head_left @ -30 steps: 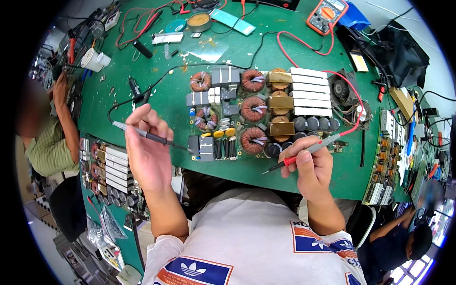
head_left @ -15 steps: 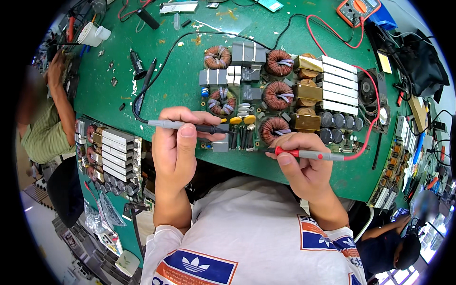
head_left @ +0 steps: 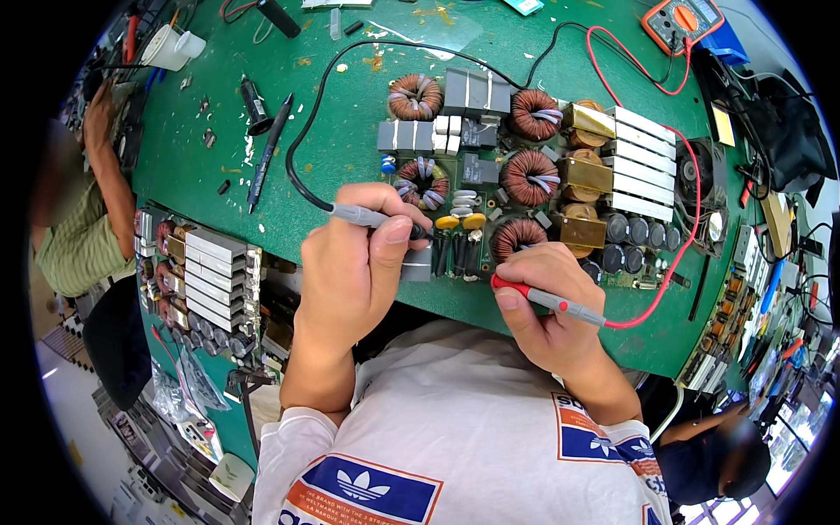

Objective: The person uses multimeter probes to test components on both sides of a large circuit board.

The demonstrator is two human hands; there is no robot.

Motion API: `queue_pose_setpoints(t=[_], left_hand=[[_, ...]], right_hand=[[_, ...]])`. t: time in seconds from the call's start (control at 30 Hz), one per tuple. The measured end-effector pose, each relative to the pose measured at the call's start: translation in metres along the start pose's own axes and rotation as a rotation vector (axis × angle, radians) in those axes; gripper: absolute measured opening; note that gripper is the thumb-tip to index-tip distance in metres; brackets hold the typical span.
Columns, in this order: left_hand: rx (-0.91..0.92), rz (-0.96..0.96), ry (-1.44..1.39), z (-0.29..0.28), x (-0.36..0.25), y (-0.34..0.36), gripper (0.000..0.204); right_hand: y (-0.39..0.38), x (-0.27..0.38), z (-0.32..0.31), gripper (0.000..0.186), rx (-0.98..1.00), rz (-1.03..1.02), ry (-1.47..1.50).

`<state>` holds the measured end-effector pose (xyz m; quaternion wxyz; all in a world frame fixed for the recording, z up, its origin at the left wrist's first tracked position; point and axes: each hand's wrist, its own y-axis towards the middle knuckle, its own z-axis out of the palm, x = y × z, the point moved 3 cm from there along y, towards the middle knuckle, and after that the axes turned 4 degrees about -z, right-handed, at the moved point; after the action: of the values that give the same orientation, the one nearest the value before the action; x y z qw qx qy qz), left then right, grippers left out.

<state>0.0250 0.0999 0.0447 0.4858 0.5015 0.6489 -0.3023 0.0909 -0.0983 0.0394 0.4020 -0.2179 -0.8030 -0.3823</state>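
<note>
One green workbench (head_left: 350,105) bears a power circuit board (head_left: 529,175) near centre and, far right, an orange multimeter (head_left: 679,24). The left hand (head_left: 350,267) pinches the black test probe (head_left: 357,214) over the board's near-left corner; the right hand (head_left: 558,273) pinches the red test probe (head_left: 573,310) beside the nearest toroidal inductor (head_left: 516,234). Both tips seem hidden, so contact is uncertain; a light, steady touch would serve best.

Tilted black probe (head_left: 357,215), red probe (head_left: 558,303), flat board (head_left: 455,178)

Dark pen (head_left: 270,155) on green tabletop (head_left: 350,96); white cup (head_left: 164,49) and co-worker (head_left: 98,236) at left.
</note>
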Motion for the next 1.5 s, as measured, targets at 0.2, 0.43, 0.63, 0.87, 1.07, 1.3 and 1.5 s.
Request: queue_pose_setpoints(t=[0.2, 0.43, 0.63, 0.87, 1.07, 1.3, 1.5], left_hand=[[0.043, 0.032, 0.095, 0.0, -0.004, 0.003, 0.03], [-0.003, 0.028, 0.13, 0.005, -0.007, 0.003, 0.018], [-0.062, 0.061, 0.027, 0.009, 0.007, 0.001, 0.027], [-0.222, 0.064, -0.278, 0.014, 0.036, -0.005, 0.031], [-0.246, 0.048, -0.43, 0.017, 0.044, -0.003, 0.033], [-0.261, 0.019, -0.493, 0.02, 0.044, -0.003, 0.033], [-0.274, -0.007, -0.492, 0.014, 0.047, -0.008, 0.031]], right_hand=[[0.001, 0.001, 0.001, 0.015, 0.018, -0.024, -0.021], [0.001, 0.004, -0.007, 0.019, 0.004, -0.022, 0.082], [0.024, 0.039, -0.099, 0.006, -0.228, 0.146, 0.163], [0.102, 0.047, -0.193, 0.011, 0.046, -0.037, -1.036], [0.19, -0.107, -0.236, 0.017, 0.087, -0.022, -1.292], [0.236, -0.186, -0.258, 0.021, 0.074, 0.211, -1.378], [0.229, -0.207, -0.25, 0.015, 0.046, 0.159, -1.326]])
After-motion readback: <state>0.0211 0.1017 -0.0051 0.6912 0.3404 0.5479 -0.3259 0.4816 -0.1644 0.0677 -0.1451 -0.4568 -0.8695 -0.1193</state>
